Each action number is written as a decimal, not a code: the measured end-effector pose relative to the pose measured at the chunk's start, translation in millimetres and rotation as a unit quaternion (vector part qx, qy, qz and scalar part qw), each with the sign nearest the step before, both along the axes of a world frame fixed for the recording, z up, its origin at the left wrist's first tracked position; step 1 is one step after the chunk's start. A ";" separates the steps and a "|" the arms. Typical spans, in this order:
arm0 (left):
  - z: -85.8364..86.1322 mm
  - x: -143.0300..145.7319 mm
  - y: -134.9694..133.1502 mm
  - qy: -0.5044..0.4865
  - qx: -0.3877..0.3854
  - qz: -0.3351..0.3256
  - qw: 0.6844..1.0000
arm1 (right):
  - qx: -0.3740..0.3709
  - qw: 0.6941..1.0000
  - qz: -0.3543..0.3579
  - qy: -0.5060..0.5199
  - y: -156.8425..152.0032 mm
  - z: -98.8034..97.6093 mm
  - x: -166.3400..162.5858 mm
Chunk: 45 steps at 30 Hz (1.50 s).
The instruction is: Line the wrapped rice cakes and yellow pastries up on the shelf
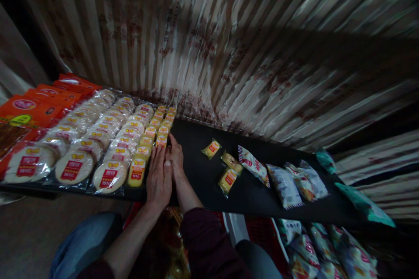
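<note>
My left hand (159, 178) lies with its fingers stretched forward at the near right end of the rows of small yellow snack packets (144, 150). Its fingertips touch the packets or rest right beside them. Pressed up against it on the right, my right hand (176, 157) also has straight fingers, which reach to the side of the outermost packet row. I see nothing gripped in either hand, though the palms are hidden. To the left of the yellow packets are overlapping rows of round wrapped rice crackers (109, 176).
Orange snack bags (46, 104) stand at the shelf's left end. Right of my hands, loose yellow packets (228, 178) and white-and-blue snack bags (285, 185) lie on the black shelf (196, 174). A striped curtain (209, 43) hangs behind. Below, a red basket (262, 235) stands near more bags (304, 248).
</note>
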<state>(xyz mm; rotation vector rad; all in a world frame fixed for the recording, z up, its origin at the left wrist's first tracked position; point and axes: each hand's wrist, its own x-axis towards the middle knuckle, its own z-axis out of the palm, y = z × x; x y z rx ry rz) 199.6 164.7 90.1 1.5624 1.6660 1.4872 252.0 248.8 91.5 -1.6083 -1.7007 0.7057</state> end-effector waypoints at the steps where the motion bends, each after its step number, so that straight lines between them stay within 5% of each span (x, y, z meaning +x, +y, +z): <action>1: -0.3 0.1 -0.1 0.000 0.002 -0.001 1.000 | 0.010 1.000 0.004 0.010 -0.2 -1.1 1.1; 10: 3.5 -0.1 -5.3 0.071 0.054 0.015 0.996 | 0.060 0.996 -0.010 0.064 -40.2 -4.6 22.9; 15: 2.7 2.0 -16.4 0.110 0.077 -0.038 0.990 | 0.075 0.995 0.019 0.056 -77.7 -2.1 38.3; 28: -0.9 39.8 -115.7 0.146 0.082 -0.145 0.975 | 0.104 0.993 0.039 0.041 -189.1 -10.0 94.7; 32: -12.0 46.4 -133.3 0.208 -0.062 -0.212 0.953 | -0.024 0.996 0.038 -0.076 -216.7 -23.2 112.8; 35: -20.2 46.3 -133.5 0.290 -0.199 -0.249 0.902 | -0.134 0.971 0.110 -0.166 -223.5 -27.5 114.1; 41: -31.7 34.0 -124.3 0.367 -0.339 -0.329 0.801 | -0.181 0.928 0.230 -0.233 -222.5 -36.8 98.9; 45: -42.0 31.6 -122.4 0.378 -0.365 -0.356 0.773 | -0.209 0.912 0.215 -0.281 -221.8 -51.6 94.7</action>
